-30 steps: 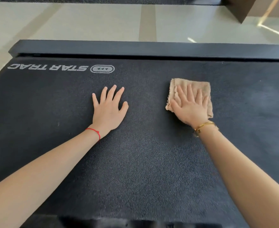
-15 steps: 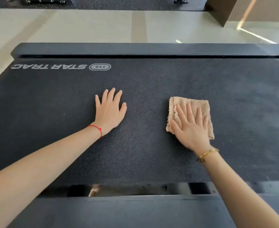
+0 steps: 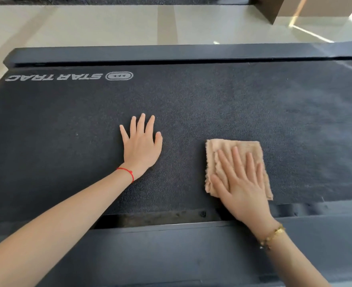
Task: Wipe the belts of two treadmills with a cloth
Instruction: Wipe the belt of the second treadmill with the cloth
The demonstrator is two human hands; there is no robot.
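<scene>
Fingers [image 3: 236, 160] of the right hand [image 3: 241, 183] spread flat, released, pressing down on a folded tan cloth [image 3: 222, 148] rather than grasping it; thumb at the cloth's 8 o'clock edge, palm covering its near part, so much of the cloth hidden beneath. Cloth lying on the dark textured treadmill belt [image 3: 212, 100], toward 4 o'clock of the belt's middle, close to the near edge. Left hand [image 3: 142, 146] at 9 o'clock from the cloth, apart from it, also released and flat on the belt, holding nothing. Red string [image 3: 127, 172] at the left wrist, gold bracelet [image 3: 272, 237] at the right. Upside-down "STAR TRAC" logo [image 3: 67, 76] at 10 o'clock. Dark side rail [image 3: 171, 251] crossing under both forearms; forearms cut off by the lower frame edge. Belt's right end cut off at 3 o'clock, hazy with glare.
</scene>
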